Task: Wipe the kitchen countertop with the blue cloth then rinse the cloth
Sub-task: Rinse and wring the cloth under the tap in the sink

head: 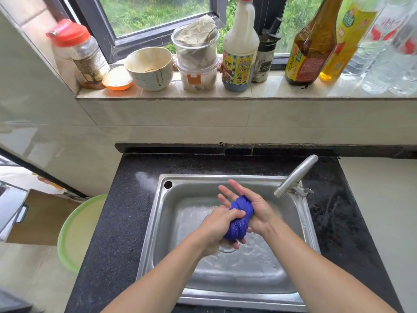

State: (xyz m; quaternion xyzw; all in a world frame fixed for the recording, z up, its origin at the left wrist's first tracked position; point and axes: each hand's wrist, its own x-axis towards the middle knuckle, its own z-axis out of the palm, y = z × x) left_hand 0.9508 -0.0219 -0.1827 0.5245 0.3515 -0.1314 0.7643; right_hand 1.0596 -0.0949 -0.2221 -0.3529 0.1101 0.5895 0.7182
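Observation:
A bunched-up blue cloth [239, 217] is held over the wet steel sink [171, 224]. My left hand [218, 224] grips its lower part, fingers curled round it. My right hand [252, 205] lies against the cloth's right side with straight fingers spread toward the back of the basin. The tap [293, 177] stands at the sink's right rear, its spout ending to the right of my hands; no stream of water shows. The black speckled countertop [117, 227] surrounds the sink.
The window sill behind carries a red-lidded jar [76, 53], a white bowl [150, 67], stacked plastic containers [197, 59] and several sauce, oil and water bottles [240, 48]. A green basin [79, 231] sits left of the counter, lower down.

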